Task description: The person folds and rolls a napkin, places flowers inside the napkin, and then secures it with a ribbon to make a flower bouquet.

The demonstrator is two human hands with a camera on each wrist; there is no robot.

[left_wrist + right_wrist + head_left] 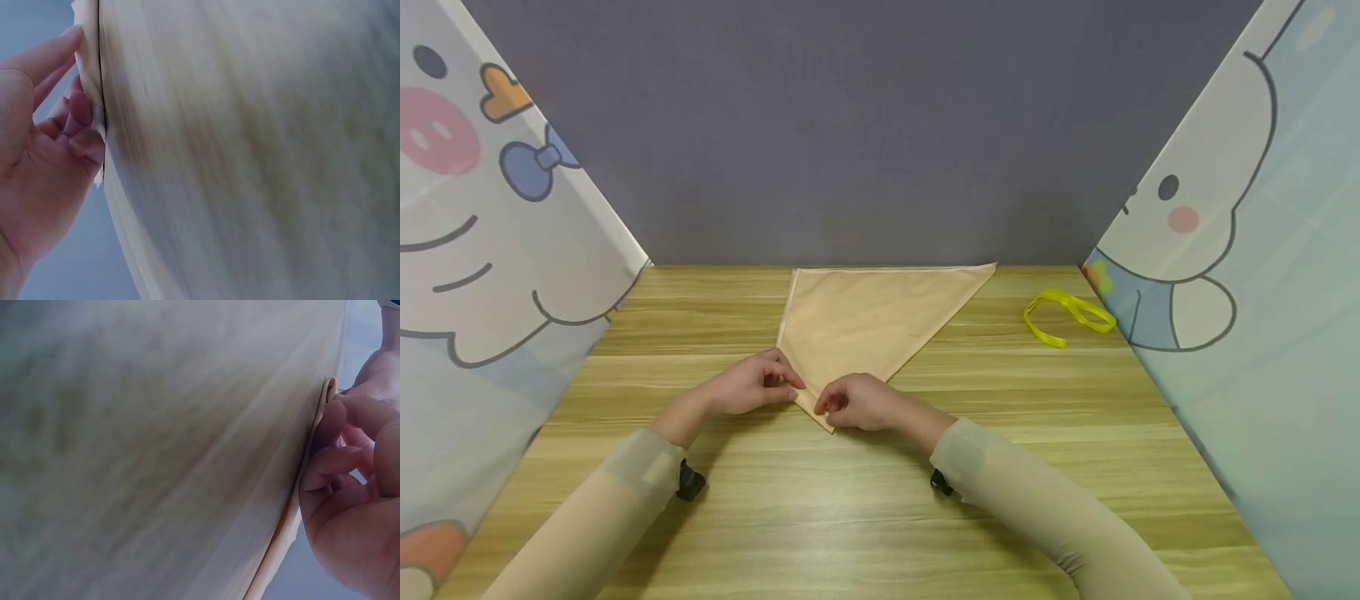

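Observation:
A thin beige cloth (865, 312) lies flat on the table, broad at the back and narrowing to a front corner. Its front-left edge is turned over into a narrow strip. At that strip, my left hand (748, 385) pinches the cloth between thumb and fingers. Closer to the front corner, my right hand (863, 402) grips the same strip with bent fingers. The right wrist view shows the rolled fold (329, 390) at the right fingertips. In the left wrist view the fingers (59, 53) meet the cloth edge, part of which they hide.
A looped yellow ribbon (1057, 295) lies at the back right of the wood-grain table (820, 517). A grey panel (865, 133) stands along the back edge. Cartoon-printed panels (1300, 350) rise at both sides.

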